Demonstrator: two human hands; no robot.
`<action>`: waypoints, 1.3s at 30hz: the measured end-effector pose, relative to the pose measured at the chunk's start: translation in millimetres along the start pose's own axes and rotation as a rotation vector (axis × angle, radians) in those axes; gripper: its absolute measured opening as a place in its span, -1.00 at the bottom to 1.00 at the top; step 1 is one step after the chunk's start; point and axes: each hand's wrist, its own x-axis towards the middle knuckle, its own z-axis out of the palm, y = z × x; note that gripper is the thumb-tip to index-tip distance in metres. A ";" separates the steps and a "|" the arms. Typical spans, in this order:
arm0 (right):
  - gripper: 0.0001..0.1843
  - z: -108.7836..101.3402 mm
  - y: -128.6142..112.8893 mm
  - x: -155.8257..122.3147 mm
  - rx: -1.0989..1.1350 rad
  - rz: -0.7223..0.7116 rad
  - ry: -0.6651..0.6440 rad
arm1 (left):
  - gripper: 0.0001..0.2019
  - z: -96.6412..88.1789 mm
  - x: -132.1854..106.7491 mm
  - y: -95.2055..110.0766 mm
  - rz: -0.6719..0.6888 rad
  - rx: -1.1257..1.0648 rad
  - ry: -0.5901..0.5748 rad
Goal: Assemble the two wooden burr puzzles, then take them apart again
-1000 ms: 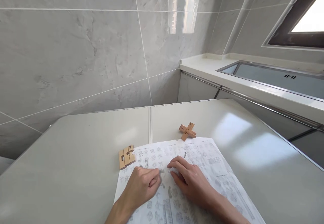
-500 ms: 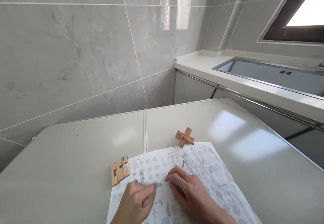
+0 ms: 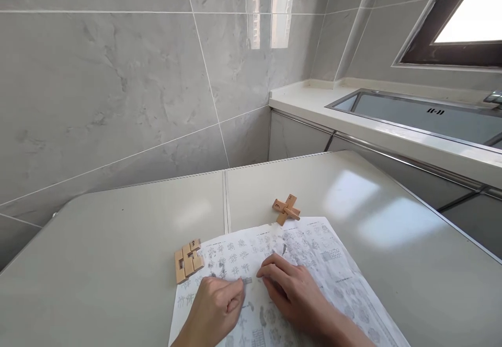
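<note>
A printed instruction sheet [image 3: 329, 263] full of small diagrams lies on the grey table [image 3: 117, 242]. My left hand [image 3: 217, 308] rests on the sheet with its fingers curled, the forefinger tip on a diagram. My right hand [image 3: 292, 292] lies flat on the paper just to the right, fingers stretched and together. A set of flat wooden puzzle bars [image 3: 187, 259] sits at the sheet's left edge, marked with a 3. A wooden cross-shaped puzzle piece [image 3: 286, 209] lies just beyond the sheet's far edge.
A grey tiled wall [image 3: 117, 85] stands behind the table. At the right runs a white counter [image 3: 314, 101] with a steel sink [image 3: 423, 116] under a window [image 3: 466, 22]. A seam [image 3: 225, 200] divides the table top.
The view has shifted a little, with the table contents moving left and down in the frame. Both hands stay on the sheet in nearly the same pose.
</note>
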 end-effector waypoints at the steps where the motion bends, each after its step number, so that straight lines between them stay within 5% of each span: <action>1: -0.76 -0.1 -0.2 -0.3 0.003 -0.004 0.001 | -0.63 0.1 0.2 0.4 -0.002 0.002 0.004; 23: -0.76 -1.5 -3.8 -1.1 0.041 0.005 0.009 | -0.64 4.9 -3.1 7.0 0.044 0.133 0.057; 39: -0.79 -5.3 -5.0 1.8 0.272 0.158 0.001 | -0.66 4.3 -3.7 7.8 0.029 0.113 0.037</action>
